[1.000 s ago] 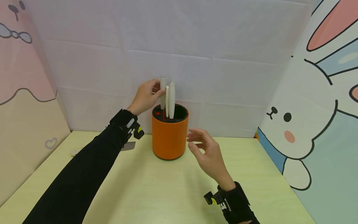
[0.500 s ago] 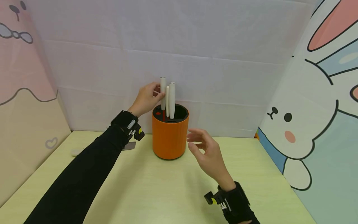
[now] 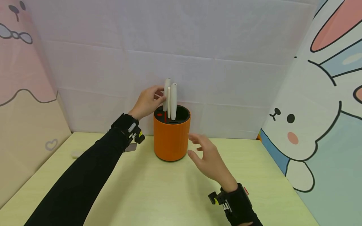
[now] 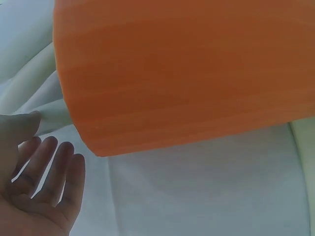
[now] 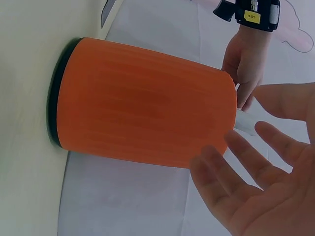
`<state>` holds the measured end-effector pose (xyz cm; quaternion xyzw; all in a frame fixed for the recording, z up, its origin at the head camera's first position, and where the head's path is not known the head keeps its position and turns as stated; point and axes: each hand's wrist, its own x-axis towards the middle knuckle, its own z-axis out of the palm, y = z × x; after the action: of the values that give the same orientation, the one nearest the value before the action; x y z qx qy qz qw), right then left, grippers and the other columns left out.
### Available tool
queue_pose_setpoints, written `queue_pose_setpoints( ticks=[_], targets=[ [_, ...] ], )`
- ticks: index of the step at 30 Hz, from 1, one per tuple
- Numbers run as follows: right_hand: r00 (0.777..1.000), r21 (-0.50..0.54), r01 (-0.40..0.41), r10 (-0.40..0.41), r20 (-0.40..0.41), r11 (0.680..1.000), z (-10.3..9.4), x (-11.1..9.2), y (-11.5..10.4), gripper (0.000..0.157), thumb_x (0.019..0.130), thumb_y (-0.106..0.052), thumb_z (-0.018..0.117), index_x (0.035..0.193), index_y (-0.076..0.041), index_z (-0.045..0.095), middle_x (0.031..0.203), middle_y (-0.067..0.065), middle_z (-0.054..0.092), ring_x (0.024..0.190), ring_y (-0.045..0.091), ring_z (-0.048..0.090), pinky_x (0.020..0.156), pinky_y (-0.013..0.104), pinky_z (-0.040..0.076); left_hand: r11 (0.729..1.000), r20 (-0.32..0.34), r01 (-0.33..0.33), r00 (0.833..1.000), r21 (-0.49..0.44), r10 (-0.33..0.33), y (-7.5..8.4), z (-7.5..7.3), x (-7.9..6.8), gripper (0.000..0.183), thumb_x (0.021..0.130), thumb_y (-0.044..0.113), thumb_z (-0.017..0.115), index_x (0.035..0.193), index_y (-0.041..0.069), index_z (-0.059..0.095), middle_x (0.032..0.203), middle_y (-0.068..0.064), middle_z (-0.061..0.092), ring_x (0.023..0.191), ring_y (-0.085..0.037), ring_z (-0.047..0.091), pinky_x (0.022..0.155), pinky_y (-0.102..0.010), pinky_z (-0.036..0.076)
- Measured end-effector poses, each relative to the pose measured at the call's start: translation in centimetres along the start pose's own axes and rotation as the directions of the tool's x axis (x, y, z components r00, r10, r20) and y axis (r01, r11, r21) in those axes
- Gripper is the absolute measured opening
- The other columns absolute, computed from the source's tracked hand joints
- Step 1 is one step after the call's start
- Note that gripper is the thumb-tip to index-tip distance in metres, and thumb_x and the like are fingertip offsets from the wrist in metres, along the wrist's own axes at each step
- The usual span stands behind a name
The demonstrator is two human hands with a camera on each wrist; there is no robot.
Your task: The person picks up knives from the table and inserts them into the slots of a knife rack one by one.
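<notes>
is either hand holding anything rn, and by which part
The left hand pinches the leftmost white handle in the head view, near its middle, above the orange holder. The right hand holds nothing.

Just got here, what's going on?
A person's left hand is at the leftmost white handle in the orange holder; whether it grips or only touches is hard to tell. Two other white handles stand beside it. The right hand is beside the holder, fingers spread, holding nothing. A flat grey piece lies on the table, partly hidden by the left arm.
</notes>
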<state>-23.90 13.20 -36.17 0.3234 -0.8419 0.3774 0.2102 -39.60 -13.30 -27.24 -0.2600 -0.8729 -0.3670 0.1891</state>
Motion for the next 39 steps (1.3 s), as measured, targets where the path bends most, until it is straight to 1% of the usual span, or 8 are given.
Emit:
queue_pose_setpoints(
  ticks=[4, 8, 15, 21, 25, 28, 34, 39],
  targets=[
    [1.0, -0.047, -0.014, 0.015, 0.019, 0.999, 0.1, -0.1, 0.4, 0.055, 0.09, -0.013, 0.066, 0.139, -0.025, 0.043, 0.13, -0.001, 0.051, 0.112, 0.013, 0.048, 0.085, 0.036, 0.051, 1.0, -0.001, -0.005, 1.0, 0.001, 0.005, -0.5, 0.1, -0.4, 0.041, 0.096, 0.024, 0.061, 0.134, 0.012, 0.051, 0.112, -0.004, 0.059, 0.096, -0.017, 0.057, 0.08, -0.035, 0.052],
    [0.999, -0.068, -0.019, 0.022, 0.035, 0.998, 0.1, -0.3, 0.5, 0.054, 0.091, -0.015, 0.066, 0.139, -0.024, 0.043, 0.13, -0.001, 0.05, 0.112, 0.012, 0.047, 0.086, 0.036, 0.05, 1.0, -0.022, -0.01, 1.0, 0.01, 0.01, -0.7, 0.1, -1.2, 0.039, 0.097, 0.025, 0.059, 0.133, 0.013, 0.052, 0.111, -0.003, 0.059, 0.095, -0.016, 0.057, 0.08, -0.034, 0.051],
    [0.997, -0.119, -0.037, 0.045, 0.063, 0.992, -0.6, -0.9, 0.8, 0.055, 0.091, -0.017, 0.066, 0.14, -0.023, 0.043, 0.135, -0.004, 0.047, 0.115, 0.013, 0.045, 0.089, 0.04, 0.049, 0.998, -0.055, -0.035, 0.998, 0.051, 0.038, -1.0, -0.6, -3.7, 0.038, 0.099, 0.028, 0.054, 0.134, 0.011, 0.051, 0.114, -0.003, 0.058, 0.098, -0.016, 0.056, 0.085, -0.036, 0.049],
    [0.994, -0.174, -0.051, 0.066, 0.084, 0.983, -1.0, -1.6, 1.5, 0.053, 0.091, -0.018, 0.066, 0.14, -0.018, 0.044, 0.137, -0.002, 0.045, 0.124, 0.014, 0.041, 0.1, 0.043, 0.04, 0.995, -0.077, -0.048, 0.996, 0.083, 0.054, -1.6, -1.6, -7.2, 0.039, 0.099, 0.029, 0.054, 0.133, 0.009, 0.052, 0.113, -0.002, 0.058, 0.1, -0.015, 0.054, 0.087, -0.038, 0.049],
    [0.991, -0.207, -0.077, 0.097, 0.089, 0.975, -1.1, -2.2, 2.2, 0.054, 0.091, -0.019, 0.066, 0.139, -0.017, 0.044, 0.136, -0.001, 0.044, 0.124, 0.015, 0.041, 0.101, 0.042, 0.04, 0.993, -0.086, -0.052, 0.994, 0.109, 0.061, -2.0, -2.0, -9.9, 0.037, 0.099, 0.027, 0.056, 0.132, 0.012, 0.053, 0.113, -0.001, 0.059, 0.1, -0.015, 0.054, 0.087, -0.042, 0.048],
    [0.989, -0.224, -0.096, 0.118, 0.084, 0.97, -1.1, -2.8, 2.7, 0.054, 0.09, -0.019, 0.068, 0.139, -0.015, 0.045, 0.136, 0.0, 0.044, 0.123, 0.016, 0.041, 0.1, 0.043, 0.04, 0.989, -0.093, -0.058, 0.993, 0.135, 0.071, -2.7, -1.8, -11.9, 0.036, 0.098, 0.027, 0.057, 0.131, 0.013, 0.055, 0.113, -0.002, 0.06, 0.1, -0.016, 0.056, 0.087, -0.044, 0.048],
    [0.987, -0.223, -0.09, 0.116, 0.107, 0.971, -0.9, -3.3, 3.2, 0.055, 0.09, -0.02, 0.068, 0.139, -0.013, 0.045, 0.137, 0.002, 0.043, 0.124, 0.018, 0.041, 0.1, 0.044, 0.041, 0.978, -0.08, -0.046, 0.995, 0.201, 0.063, -4.1, -0.9, -16.2, 0.037, 0.097, 0.032, 0.059, 0.131, 0.019, 0.056, 0.116, 0.001, 0.059, 0.102, -0.015, 0.054, 0.083, -0.044, 0.047],
    [0.984, -0.231, -0.102, 0.132, 0.118, 0.968, -0.7, -3.4, 3.4, 0.056, 0.09, -0.022, 0.068, 0.14, -0.013, 0.044, 0.139, 0.002, 0.041, 0.125, 0.018, 0.039, 0.101, 0.045, 0.04, 0.965, -0.082, -0.046, 0.994, 0.257, 0.069, -4.9, -0.3, -19.0, 0.038, 0.094, 0.034, 0.062, 0.13, 0.022, 0.056, 0.119, 0.005, 0.058, 0.106, -0.014, 0.052, 0.082, -0.043, 0.048]
  ],
)
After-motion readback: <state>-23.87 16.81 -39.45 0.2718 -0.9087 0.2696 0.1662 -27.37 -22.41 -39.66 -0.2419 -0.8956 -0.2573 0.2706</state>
